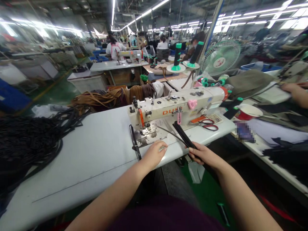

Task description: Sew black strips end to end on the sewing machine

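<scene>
My right hand (198,153) is closed around a bundle of narrow black strips (182,132) at the table's front edge. One strip (172,132) splays away from the bundle toward the machine bed. My left hand (155,154) is over the front edge, just before the sewing machine (173,107). Its fingers are loosely curved, with a gap between thumb and fingers, and nothing shows in them. Left of the presser foot (145,130), a black strip (135,142) lies across the bed and hangs toward the front edge.
A large heap of black strips (26,141) covers the table's left end. Red-handled scissors (209,125) lie beside the machine. Thread cones (177,57) and a green fan (221,59) stand behind. A co-worker's hand (297,93) is at the far right.
</scene>
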`<act>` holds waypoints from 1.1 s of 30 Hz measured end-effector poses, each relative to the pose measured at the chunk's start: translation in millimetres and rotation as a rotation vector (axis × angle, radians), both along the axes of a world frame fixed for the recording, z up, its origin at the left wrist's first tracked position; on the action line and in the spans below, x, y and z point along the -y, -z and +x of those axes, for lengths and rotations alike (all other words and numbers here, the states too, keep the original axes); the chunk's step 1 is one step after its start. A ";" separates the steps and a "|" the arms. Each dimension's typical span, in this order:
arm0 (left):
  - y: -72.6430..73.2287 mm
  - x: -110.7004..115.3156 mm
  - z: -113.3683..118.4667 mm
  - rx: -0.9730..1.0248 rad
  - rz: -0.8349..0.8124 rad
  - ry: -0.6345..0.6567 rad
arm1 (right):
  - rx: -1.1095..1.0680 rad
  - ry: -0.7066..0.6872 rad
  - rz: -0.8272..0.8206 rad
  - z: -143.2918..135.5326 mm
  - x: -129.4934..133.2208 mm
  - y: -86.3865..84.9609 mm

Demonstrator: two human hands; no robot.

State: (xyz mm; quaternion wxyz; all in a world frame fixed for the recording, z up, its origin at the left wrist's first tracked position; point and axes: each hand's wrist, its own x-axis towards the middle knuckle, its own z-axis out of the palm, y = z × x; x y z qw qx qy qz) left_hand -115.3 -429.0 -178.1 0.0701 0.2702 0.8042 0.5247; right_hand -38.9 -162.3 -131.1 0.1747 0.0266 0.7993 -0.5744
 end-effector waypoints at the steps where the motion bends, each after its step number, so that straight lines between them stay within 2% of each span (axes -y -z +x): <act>1: 2.2 -7.4 -5.9 -0.095 -0.055 0.014 | -0.012 0.010 0.031 -8.4 -0.7 2.2; 6: 6.9 -42.9 -26.8 -0.424 -0.296 0.115 | -0.106 0.045 0.271 -69.9 -0.2 10.7; 10: 4.8 -56.2 -33.4 -0.571 -0.592 0.106 | -0.286 0.130 0.519 -112.6 1.1 14.2; 12: 1.7 -56.7 -33.1 -0.595 -0.659 0.106 | -0.366 0.157 0.616 -120.4 2.3 17.7; 15: -5.5 -51.2 -28.3 -0.627 -0.706 0.124 | -0.449 0.184 0.729 -115.0 3.0 23.6; 17: -12.0 -44.2 -23.4 -0.663 -0.731 0.124 | -0.500 0.211 0.792 -105.3 2.8 25.8; 20: -23.3 -29.7 -15.3 -0.765 -0.731 0.040 | -0.568 0.219 0.870 -92.6 4.4 25.3; 25: -37.0 1.8 3.9 -0.853 -0.554 -0.083 | -0.630 0.098 0.941 -94.2 15.1 24.4; 29: -36.9 36.6 24.7 -0.850 -0.397 -0.164 | -0.643 0.069 0.933 -107.7 22.3 27.5; 33: -33.2 83.7 38.0 -0.867 -0.367 -0.329 | -0.638 0.111 0.847 -115.6 27.1 30.2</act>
